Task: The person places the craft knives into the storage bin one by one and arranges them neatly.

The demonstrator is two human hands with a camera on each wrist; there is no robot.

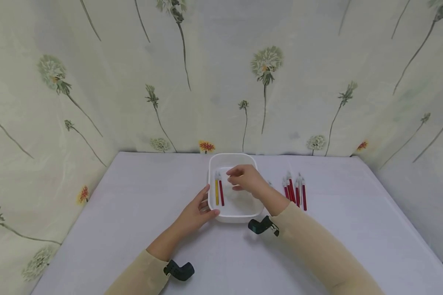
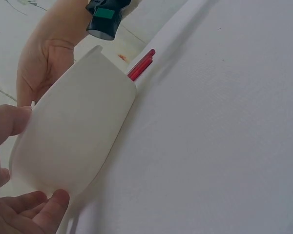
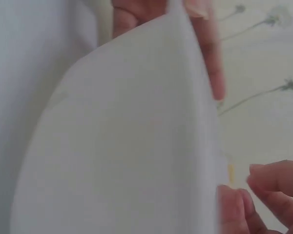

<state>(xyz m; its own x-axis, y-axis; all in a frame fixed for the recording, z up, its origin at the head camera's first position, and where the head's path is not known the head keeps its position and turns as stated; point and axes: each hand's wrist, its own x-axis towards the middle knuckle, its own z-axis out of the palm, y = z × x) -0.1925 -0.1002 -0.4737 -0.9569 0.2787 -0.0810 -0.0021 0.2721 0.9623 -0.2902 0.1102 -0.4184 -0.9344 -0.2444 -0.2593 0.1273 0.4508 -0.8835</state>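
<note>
A white plastic tray (image 1: pixel 239 215) stands near the table's back edge, with a yellow pen (image 1: pixel 217 192) and a red pen (image 1: pixel 221 192) lying side by side along its left part. Their upper ends are pale. My left hand (image 1: pixel 195 211) holds the tray at its left side, thumb at the front corner and fingers along the wall; the left wrist view shows this grip on the tray's outer wall (image 2: pixel 78 126). Over the tray's right half hovers my right hand (image 1: pixel 246 180), fingers loosely bent and apart, with nothing seen between them in the right wrist view.
Right of the tray, several red pens (image 1: pixel 291 191) with pale ends lie in a loose bunch on the white tablecloth (image 1: pixel 214 262). A pale tip (image 1: pixel 270 184) shows just beyond the right forearm. Behind the table hangs a flower-patterned curtain (image 1: pixel 221 73).
</note>
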